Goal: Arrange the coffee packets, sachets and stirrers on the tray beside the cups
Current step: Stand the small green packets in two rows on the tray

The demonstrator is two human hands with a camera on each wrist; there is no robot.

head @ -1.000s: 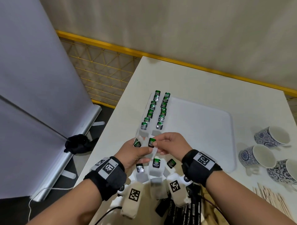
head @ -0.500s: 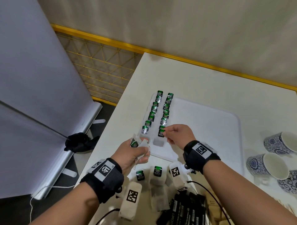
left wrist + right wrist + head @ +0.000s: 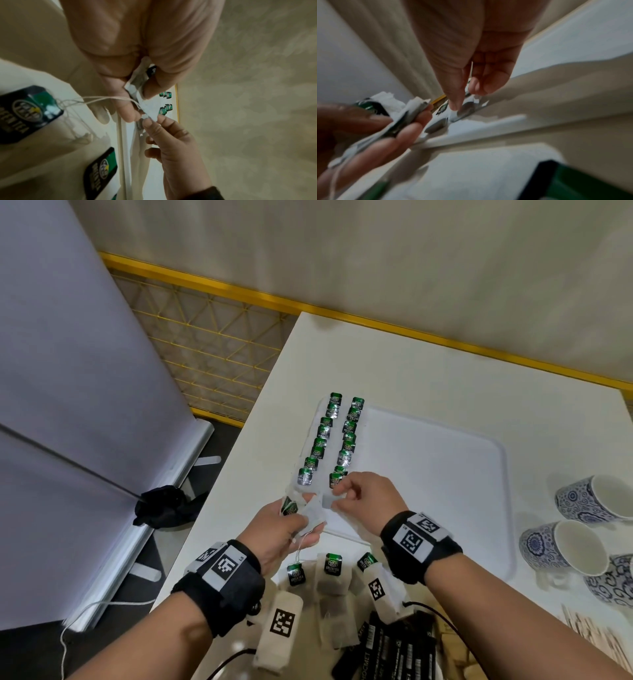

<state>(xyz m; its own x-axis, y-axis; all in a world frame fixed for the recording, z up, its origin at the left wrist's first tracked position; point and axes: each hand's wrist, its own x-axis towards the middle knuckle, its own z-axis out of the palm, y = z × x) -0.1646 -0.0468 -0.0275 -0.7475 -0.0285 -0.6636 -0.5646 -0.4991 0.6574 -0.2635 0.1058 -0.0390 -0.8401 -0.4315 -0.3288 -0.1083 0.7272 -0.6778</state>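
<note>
Sachets (image 3: 313, 513), white with green tags, pinched in left hand (image 3: 286, 529).

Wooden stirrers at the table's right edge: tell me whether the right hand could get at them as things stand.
Probably yes, once freed. The wooden stirrers lie uncovered on the table, on the right hand's own side, nearer than the cups. But that hand is now pinching a tea bag at the tray.

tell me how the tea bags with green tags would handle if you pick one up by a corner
Probably floppy: the white paper tea bags with green tags bunched in the left hand crumple and fold. Likely very light, since the right hand manages one with just a fingertip pinch. The thin strings trail loose, so tags may dangle and snag.
</note>
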